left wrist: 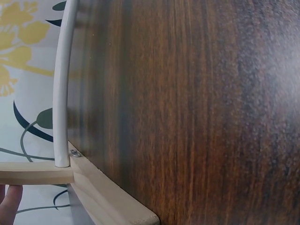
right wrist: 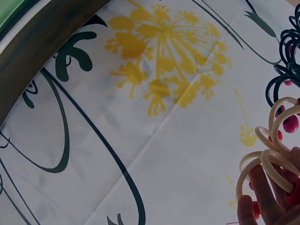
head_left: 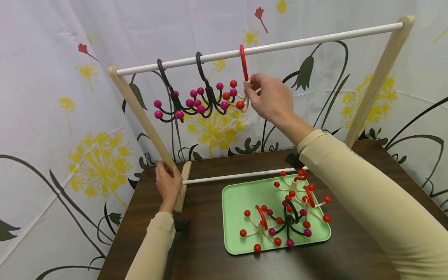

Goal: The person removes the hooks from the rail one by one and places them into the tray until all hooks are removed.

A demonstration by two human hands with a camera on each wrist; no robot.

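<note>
My right hand [head_left: 274, 97] pinches the beige stem of a multi-arm hanger with a red hook [head_left: 243, 64] and red ball tips. Its hook sits over the white top rod [head_left: 315, 41] of a wooden rack. The right wrist view shows the fingers [right wrist: 262, 194] among the hanger's beige arms [right wrist: 274, 157]. To its left, two black hangers [head_left: 176, 100] with magenta balls hang from the same rod. Low on the rack's left wooden post [head_left: 143, 122], my left hand [head_left: 168, 182] grips the wood; one finger [left wrist: 10, 204] shows against it in the left wrist view.
On the dark wooden table [head_left: 199, 241] lies a green tray [head_left: 231, 202] with several more hangers, beige-red ones and a black one [head_left: 289, 221]. A white lower rod [head_left: 238, 176] crosses behind it. The rack's foot [left wrist: 108, 192] rests on the table. A flowered curtain [head_left: 52, 128] hangs behind.
</note>
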